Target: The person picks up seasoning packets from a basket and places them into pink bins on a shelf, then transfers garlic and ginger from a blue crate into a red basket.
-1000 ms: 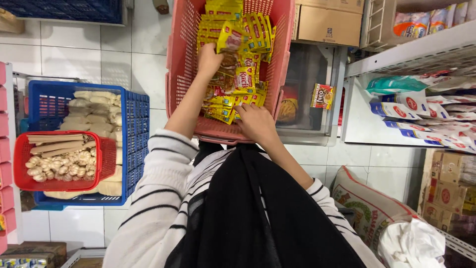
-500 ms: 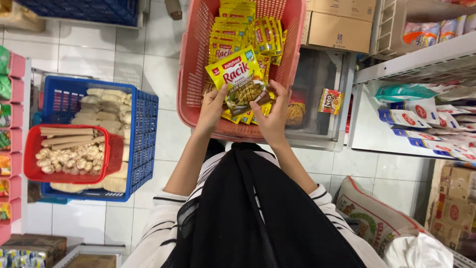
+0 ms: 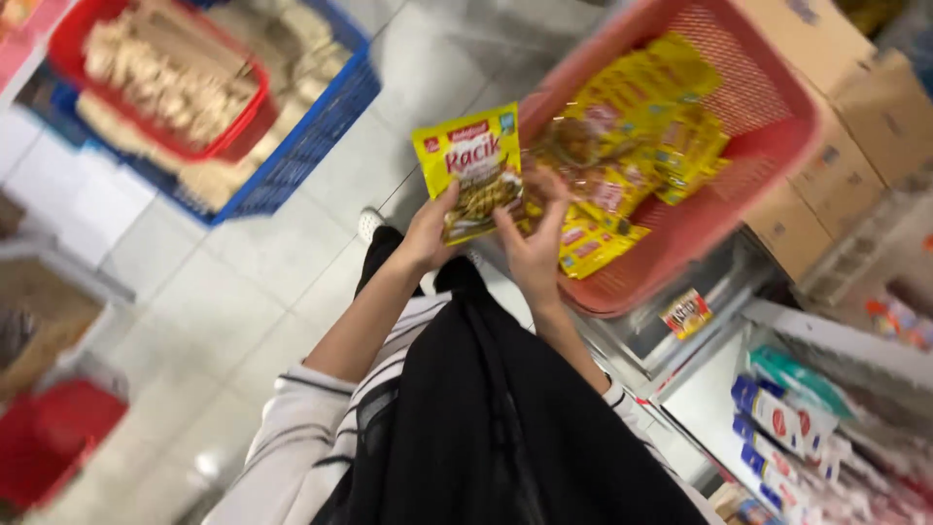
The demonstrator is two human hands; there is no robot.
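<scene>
Both hands hold one yellow sachet (image 3: 473, 170) upright, just off the near-left rim of the pink basket (image 3: 777, 146), above floor. L hand (image 3: 428, 233): thumb on sachet's front, lower-left corner, other fingers behind; clamped. R hand (image 3: 537, 243): fingers curled on sachet's right edge, clamped; whether it grips more packs behind, can't tell (blur).

Pink basket: mesh walls, holds loose pile of yellow sachets (image 3: 646, 146), heaped toward its near side; far-right corner bare.

Blue crate (image 3: 301, 146), upper left on floor, w/ red basket (image 3: 228, 136) nested on top; pale knobbly goods inside, blurred.

Cardboard boxes (image 3: 826, 185) touch pink basket's right side. Shelf (image 3: 826, 340) lower right: blue-white packs (image 3: 777, 418) in row.

Grey tile floor (image 3: 243, 262) betw. crate and pink basket open.
</scene>
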